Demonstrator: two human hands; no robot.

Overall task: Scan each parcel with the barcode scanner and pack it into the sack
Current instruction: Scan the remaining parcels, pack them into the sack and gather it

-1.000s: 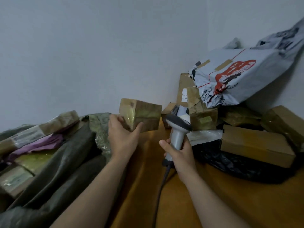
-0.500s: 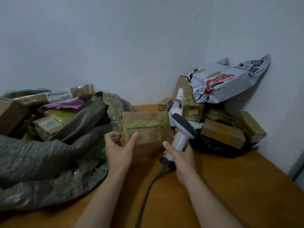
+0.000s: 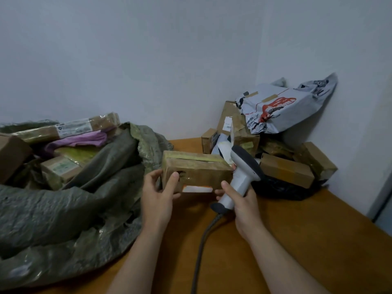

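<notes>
Cardboard-packing partway through, judging by the packed parcels (image 3: 63, 130) filling the green sack (image 3: 63, 219); just right of the sack, pinching a taped parcel (image 3: 197, 172) in the left grip (image 3: 158, 196), curling the right grip (image 3: 241, 202) round the scanner (image 3: 244, 172) against that parcel's right end; farther right of the sack, leaving a pile (image 3: 286, 172) waiting.

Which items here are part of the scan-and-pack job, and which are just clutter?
In the job: taped brown parcel, gripped by the left hand; barcode scanner, in the right hand; green sack, partly filled; pile of parcels by the wall corner, grey mailer on top.
Lying about: wooden table; black plastic under the pile, possibly a parcel too.
</notes>
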